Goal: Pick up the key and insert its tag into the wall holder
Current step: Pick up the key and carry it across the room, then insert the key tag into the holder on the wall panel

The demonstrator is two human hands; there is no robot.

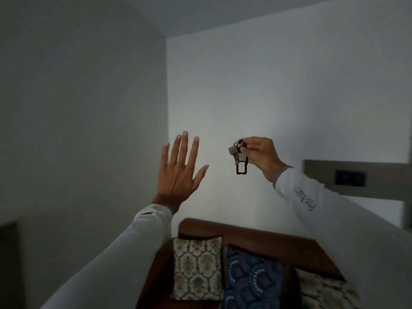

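Against the dim white wall above the cushioned sofa [256,233], my right hand [262,156] pinches the key [234,150] at centre frame, tag [241,167] dangling, left hand [178,172] splayed empty; I should steady the tag before seeking the holder, unseen here.

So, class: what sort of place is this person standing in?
Probably a hotel or guest room: a wooden sofa with patterned cushions, a wall switch panel, and a tagged key in the right hand.
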